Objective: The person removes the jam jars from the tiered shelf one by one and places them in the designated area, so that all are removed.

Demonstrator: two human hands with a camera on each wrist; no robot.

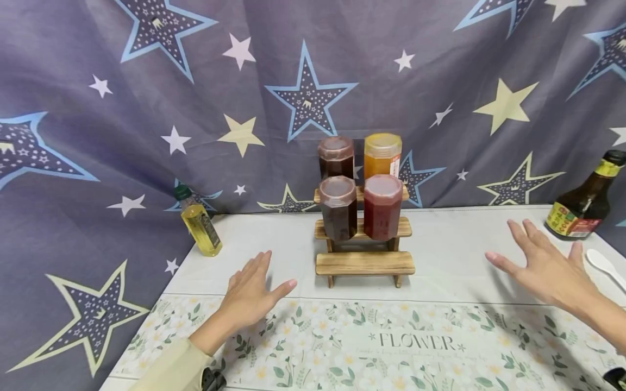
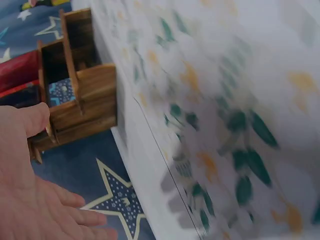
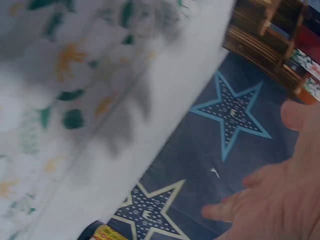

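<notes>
Your left hand, right hand both empty, fingers spread above worktop. White spoon near right one. Wooden rack ahead; oil bottle, sauce bottle off to sides, unracked. Four jars already up, top two tiers.

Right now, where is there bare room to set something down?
Bare: the lowest step of the rack; the white tabletop between rack and oil bottle, and between rack and right hand. Crowded: the upper two steps, holding four jars.
</notes>
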